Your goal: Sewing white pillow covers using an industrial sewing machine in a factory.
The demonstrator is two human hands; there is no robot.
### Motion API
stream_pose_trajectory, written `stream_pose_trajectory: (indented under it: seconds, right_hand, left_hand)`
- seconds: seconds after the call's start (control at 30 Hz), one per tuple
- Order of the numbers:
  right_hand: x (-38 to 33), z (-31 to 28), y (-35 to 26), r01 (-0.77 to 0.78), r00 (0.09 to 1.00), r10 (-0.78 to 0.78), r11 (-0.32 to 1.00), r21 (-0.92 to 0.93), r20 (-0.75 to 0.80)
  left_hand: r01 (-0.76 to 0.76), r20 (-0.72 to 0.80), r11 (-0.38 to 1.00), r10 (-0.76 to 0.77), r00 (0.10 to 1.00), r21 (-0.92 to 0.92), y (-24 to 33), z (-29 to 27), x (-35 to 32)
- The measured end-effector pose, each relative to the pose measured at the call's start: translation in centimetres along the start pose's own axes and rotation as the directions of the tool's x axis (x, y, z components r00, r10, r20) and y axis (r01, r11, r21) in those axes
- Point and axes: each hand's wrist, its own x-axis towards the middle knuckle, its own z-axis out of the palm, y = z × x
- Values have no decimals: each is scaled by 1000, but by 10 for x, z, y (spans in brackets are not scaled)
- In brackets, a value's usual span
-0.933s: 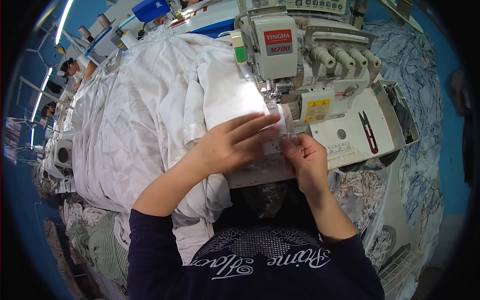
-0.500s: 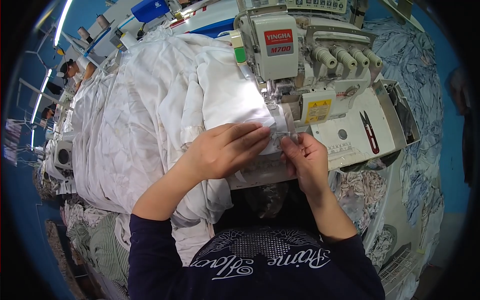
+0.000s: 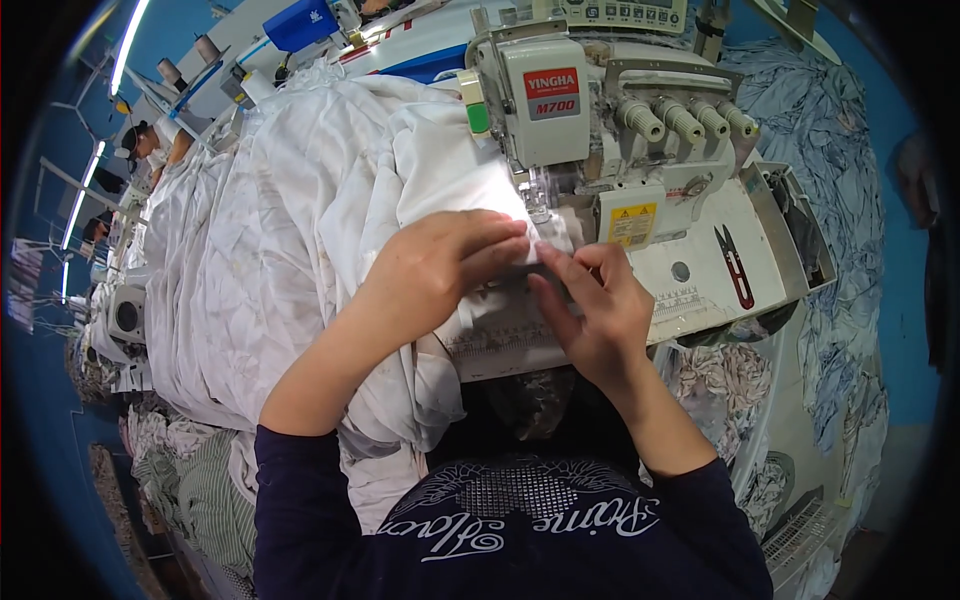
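Feeding step, judged: left hand (image 3: pixel 432 268) flat, fingers together, pressing white cloth (image 3: pixel 300 220) on the bed before the sewing machine (image 3: pixel 560 110); right hand (image 3: pixel 590 310) pinching the cloth's edge near the presser foot; next calls for aligned, steady guiding under the needle.

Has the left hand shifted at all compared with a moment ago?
Yes. The left hand slid slightly toward the person, away from the sewing machine, its fingertips lying flat on the white fabric beside the right hand.
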Motion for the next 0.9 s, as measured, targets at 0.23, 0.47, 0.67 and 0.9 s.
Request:
stream_pose_trajectory:
  seconds: [0.23, 0.47, 0.67, 0.9]
  right_hand:
    - [0, -3, 10, -115, 990, 118, 993, 32, -80]
    - [-27, -73, 90, -340, 940, 276, 813, -473, -201]
    - [-38, -110, 155, -333, 864, 504, 549, -767, -15]
    - [-49, -111, 184, -280, 911, 411, 563, -778, -31]
  left_hand:
    - [75, -61, 994, -70, 996, 81, -31, 1, 10]
    - [286, -70, 936, -278, 958, 206, -53, -6, -8]
    - [300, -240, 927, -246, 939, 224, -58, 2, -22]
    - [195, -392, 899, -28, 919, 393, -56, 5, -27]
